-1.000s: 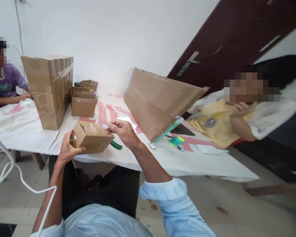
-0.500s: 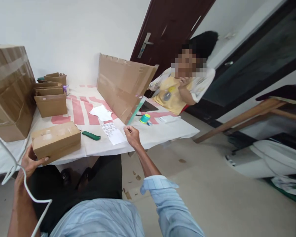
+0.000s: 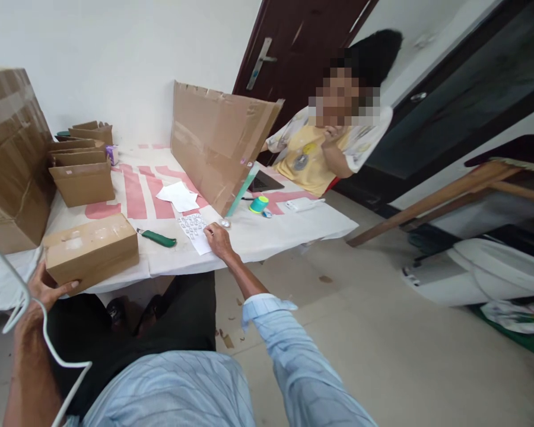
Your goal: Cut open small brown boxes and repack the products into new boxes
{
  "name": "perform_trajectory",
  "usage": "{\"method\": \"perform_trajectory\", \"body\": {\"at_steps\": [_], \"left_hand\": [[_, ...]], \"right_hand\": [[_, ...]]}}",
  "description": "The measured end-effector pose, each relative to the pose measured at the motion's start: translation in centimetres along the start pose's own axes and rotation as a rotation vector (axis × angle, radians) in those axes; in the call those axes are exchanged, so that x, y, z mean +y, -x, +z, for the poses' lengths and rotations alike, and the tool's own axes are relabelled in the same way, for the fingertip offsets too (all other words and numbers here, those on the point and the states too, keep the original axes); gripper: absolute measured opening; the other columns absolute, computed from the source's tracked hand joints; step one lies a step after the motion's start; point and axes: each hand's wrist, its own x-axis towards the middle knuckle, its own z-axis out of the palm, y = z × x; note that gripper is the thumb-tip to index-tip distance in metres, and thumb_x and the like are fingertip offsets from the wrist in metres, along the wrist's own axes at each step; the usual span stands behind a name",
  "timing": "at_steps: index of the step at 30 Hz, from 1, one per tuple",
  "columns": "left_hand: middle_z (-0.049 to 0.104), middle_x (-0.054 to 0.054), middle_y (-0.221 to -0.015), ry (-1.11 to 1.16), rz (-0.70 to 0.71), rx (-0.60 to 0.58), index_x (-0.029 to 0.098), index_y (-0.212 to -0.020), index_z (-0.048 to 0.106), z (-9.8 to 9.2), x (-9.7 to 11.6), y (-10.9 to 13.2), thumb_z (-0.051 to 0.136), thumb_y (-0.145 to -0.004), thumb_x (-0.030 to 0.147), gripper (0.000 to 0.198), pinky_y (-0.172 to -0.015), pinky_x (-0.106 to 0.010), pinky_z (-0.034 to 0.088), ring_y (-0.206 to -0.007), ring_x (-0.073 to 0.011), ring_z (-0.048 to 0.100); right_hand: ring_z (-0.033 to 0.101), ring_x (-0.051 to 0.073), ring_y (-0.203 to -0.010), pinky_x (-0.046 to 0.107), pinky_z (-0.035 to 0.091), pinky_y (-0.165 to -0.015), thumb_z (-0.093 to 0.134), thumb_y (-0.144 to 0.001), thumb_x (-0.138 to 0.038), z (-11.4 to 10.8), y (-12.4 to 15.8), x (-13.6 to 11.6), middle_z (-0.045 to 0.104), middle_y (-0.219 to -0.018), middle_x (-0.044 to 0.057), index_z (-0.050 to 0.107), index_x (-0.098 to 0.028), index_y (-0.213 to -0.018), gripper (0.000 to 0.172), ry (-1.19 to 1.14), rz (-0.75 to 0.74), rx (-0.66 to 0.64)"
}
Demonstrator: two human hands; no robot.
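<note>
My left hand (image 3: 48, 286) grips the near left end of a small taped cardboard box (image 3: 93, 252), thumb along its front side. The box lies on the table near the front edge. My right hand (image 3: 219, 240) has its fingers closed at the right edge of a white sheet with rows of small printed labels (image 3: 191, 226). Whatever its fingertips pinch, if anything, is too small to tell. Just beyond these fingers lies a small shiny round item (image 3: 225, 223). A green-handled utility knife (image 3: 158, 238) rests between the box and the sheet.
A large cardboard panel (image 3: 218, 142) stands upright on the table (image 3: 285, 237). White papers (image 3: 178, 196), a teal tape roll (image 3: 258, 205) and a laptop (image 3: 267, 181) lie around it. Small open boxes (image 3: 82, 181) and a big carton (image 3: 13, 154) stand left. A person (image 3: 309, 148) sits across.
My right hand has moved left and slightly down, from beyond the label sheet onto its edge. The shiny round item now shows beside it. My left hand stays on the box. The view has shifted slightly.
</note>
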Motion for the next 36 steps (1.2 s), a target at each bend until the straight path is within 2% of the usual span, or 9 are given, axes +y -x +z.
{"method": "perform_trajectory", "body": {"at_steps": [4, 9, 13, 19, 25, 30, 33, 36], "left_hand": [[0.079, 0.0, -0.121, 0.036, -0.021, -0.021, 0.029, -0.128, 0.069, -0.2, 0.0, -0.1, 0.1, -0.046, 0.057, 0.091, -0.117, -0.061, 0.054, -0.132, -0.0371, 0.065], [0.079, -0.005, -0.124, 0.084, -0.046, -0.037, 0.022, -0.129, 0.071, -0.3, 0.3, -0.1, 0.106, -0.034, 0.056, 0.107, -0.111, -0.056, 0.06, -0.127, -0.0379, 0.066], [0.078, -0.005, -0.129, 0.12, -0.038, -0.018, 0.021, -0.137, 0.068, -0.2, 0.1, 0.1, 0.104, -0.039, 0.061, 0.111, -0.113, -0.055, 0.058, -0.128, -0.0366, 0.067], [0.074, -0.009, -0.141, 0.206, -0.099, -0.057, 0.021, -0.142, 0.065, -0.1, -1.0, -0.5, 0.109, -0.029, 0.045, 0.123, -0.118, -0.048, 0.055, -0.139, -0.0388, 0.063], [0.069, -0.01, -0.151, 0.203, -0.111, -0.106, 0.021, -0.148, 0.06, -0.4, -1.1, -0.6, 0.109, -0.034, 0.048, 0.127, -0.123, -0.049, 0.05, -0.146, -0.0393, 0.058], [0.072, -0.008, -0.146, 0.169, -0.066, -0.107, 0.024, -0.145, 0.062, -0.3, -1.0, -0.6, 0.108, -0.037, 0.051, 0.12, -0.122, -0.055, 0.051, -0.144, -0.0395, 0.059], [0.072, -0.006, -0.143, 0.152, -0.065, -0.117, 0.027, -0.144, 0.061, -0.3, -0.6, -0.5, 0.107, -0.038, 0.054, 0.118, -0.122, -0.055, 0.051, -0.142, -0.0383, 0.06], [0.073, -0.007, -0.14, 0.09, -0.024, -0.146, 0.026, -0.145, 0.058, -0.5, -0.3, -0.4, 0.105, -0.038, 0.057, 0.12, -0.119, -0.053, 0.054, -0.141, -0.0375, 0.06]], "right_hand": [[0.059, 0.021, -0.088, 0.03, 0.045, -0.084, 0.053, -0.094, -0.019, 0.6, -0.5, 0.7, 0.069, -0.091, 0.007, 0.062, -0.02, -0.082, 0.015, 0.083, -0.048, -0.053], [0.059, 0.02, -0.089, 0.029, 0.045, -0.084, 0.052, -0.098, -0.018, 1.0, -0.5, 1.7, 0.07, -0.095, 0.008, 0.064, -0.019, -0.087, 0.016, 0.183, -0.083, -0.107], [0.061, 0.021, -0.091, 0.03, 0.045, -0.084, 0.05, -0.1, -0.018, 1.4, -0.4, 2.3, 0.071, -0.099, 0.009, 0.065, -0.018, -0.09, 0.018, 0.251, -0.103, -0.138], [0.062, 0.024, -0.099, 0.032, 0.046, -0.088, 0.048, -0.104, -0.017, 1.7, -0.2, 2.5, 0.073, -0.105, 0.013, 0.067, -0.02, -0.093, 0.022, 0.325, -0.138, -0.174], [0.062, 0.026, -0.103, 0.034, 0.045, -0.092, 0.05, -0.105, -0.018, 1.8, 0.4, 2.5, 0.073, -0.108, 0.014, 0.071, -0.019, -0.092, 0.024, 0.359, -0.164, -0.211], [0.061, 0.025, -0.104, 0.033, 0.044, -0.097, 0.05, -0.106, -0.018, 1.8, 0.5, 2.8, 0.074, -0.11, 0.014, 0.075, -0.018, -0.096, 0.027, 0.354, -0.161, -0.225], [0.061, 0.025, -0.103, 0.033, 0.044, -0.098, 0.049, -0.105, -0.017, 2.1, 0.2, 3.1, 0.074, -0.111, 0.014, 0.077, -0.017, -0.102, 0.028, 0.341, -0.143, -0.224], [0.061, 0.025, -0.102, 0.034, 0.045, -0.098, 0.05, -0.104, -0.016, 2.4, 0.0, 3.2, 0.075, -0.109, 0.014, 0.078, -0.018, -0.099, 0.028, 0.328, -0.123, -0.219]]}}
